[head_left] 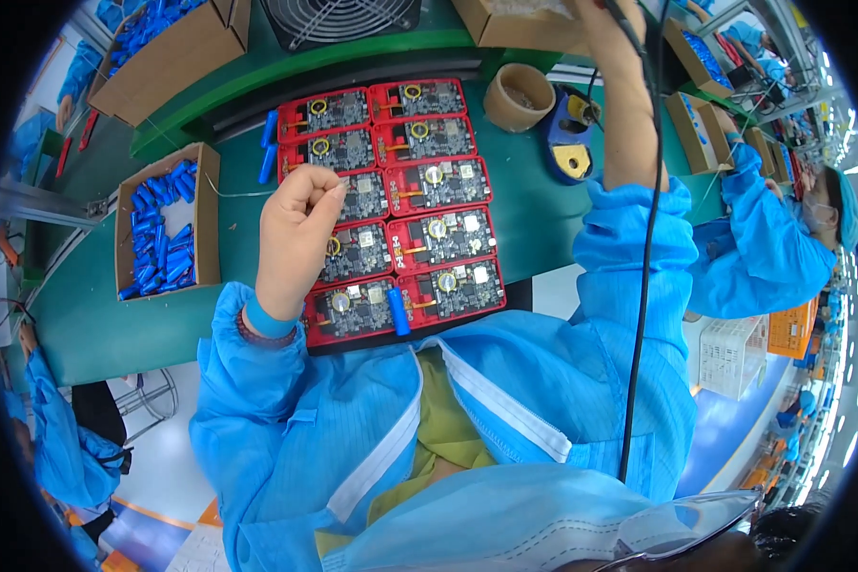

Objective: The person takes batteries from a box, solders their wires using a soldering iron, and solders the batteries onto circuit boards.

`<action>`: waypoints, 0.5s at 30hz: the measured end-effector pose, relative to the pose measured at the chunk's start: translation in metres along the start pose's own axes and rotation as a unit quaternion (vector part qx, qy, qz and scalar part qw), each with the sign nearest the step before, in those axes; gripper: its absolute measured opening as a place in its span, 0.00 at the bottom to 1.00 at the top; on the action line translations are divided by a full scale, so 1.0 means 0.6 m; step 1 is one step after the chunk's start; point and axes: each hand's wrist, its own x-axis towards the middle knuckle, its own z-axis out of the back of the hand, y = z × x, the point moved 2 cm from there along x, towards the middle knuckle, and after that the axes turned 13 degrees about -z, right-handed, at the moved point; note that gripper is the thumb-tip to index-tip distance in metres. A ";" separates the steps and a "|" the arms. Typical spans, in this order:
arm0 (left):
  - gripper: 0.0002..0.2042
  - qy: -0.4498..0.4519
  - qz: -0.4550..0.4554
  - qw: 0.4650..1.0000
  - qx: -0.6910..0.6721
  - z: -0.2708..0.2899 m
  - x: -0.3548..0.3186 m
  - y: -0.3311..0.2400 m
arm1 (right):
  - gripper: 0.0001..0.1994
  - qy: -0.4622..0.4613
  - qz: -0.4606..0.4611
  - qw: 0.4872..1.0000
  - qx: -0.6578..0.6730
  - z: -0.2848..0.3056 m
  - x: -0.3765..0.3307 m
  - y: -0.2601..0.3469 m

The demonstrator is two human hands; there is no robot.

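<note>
My left hand [305, 214] is closed in a pinch above the left column of red trays, and a thin pale wire [243, 194] runs into it from the left. Under and beside it, several red trays [388, 205] stand in two columns, each with a dark circuit board [441, 183] bearing a round coin-like part. Across the nearest trays lies a blue cylindrical cell [398, 312]. My right hand [605, 17] reaches to the far edge by an open cardboard box [515, 29]; its fingers are cut off by the picture's edge, so any hold is hidden.
A soldering-iron stand [556, 143] with a yellow sponge [572, 160] sits beside a round brown pot [520, 98]. Blue cells fill a cardboard box [207, 224] at left. A fan [341, 17] stands behind. A black cable [646, 238] hangs along my right arm. Co-workers sit on both sides.
</note>
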 end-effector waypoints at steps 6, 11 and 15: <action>0.02 0.072 0.031 0.993 0.085 -0.015 0.004 0.007 | 0.09 0.070 -0.038 0.982 0.172 0.039 -0.122 0.046; 0.03 0.164 -0.020 0.976 0.143 -0.054 0.004 0.034 | 0.16 0.261 -0.072 0.925 0.267 0.065 -0.269 0.095; 0.02 0.208 -0.092 0.952 0.207 -0.075 -0.006 0.037 | 0.16 0.323 -0.119 0.908 0.238 0.065 -0.332 0.094</action>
